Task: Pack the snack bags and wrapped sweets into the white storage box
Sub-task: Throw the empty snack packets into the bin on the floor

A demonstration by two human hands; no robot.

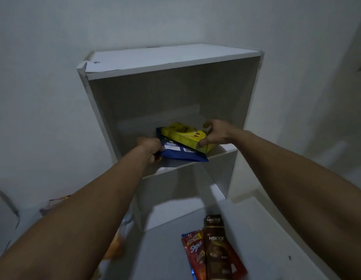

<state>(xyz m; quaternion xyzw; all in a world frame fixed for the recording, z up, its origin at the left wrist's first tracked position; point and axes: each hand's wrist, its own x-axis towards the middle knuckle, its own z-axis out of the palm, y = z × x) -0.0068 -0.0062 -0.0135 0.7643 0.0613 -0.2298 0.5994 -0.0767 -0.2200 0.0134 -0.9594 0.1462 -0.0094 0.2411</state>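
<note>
Inside the white storage box (226, 93), the left hand (150, 148) gripped a flat blue bag (183, 153); the right hand (215, 133) grasped a yellow bag (183, 136) lying diagonally across it.

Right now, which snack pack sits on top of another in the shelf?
The yellow pack, gripped by the right hand; it lies on the blue bag, which the left hand holds.

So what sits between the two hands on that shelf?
Head view: the blue bag with the yellow pack on it; left hand grips the bag, right hand the pack.
</note>
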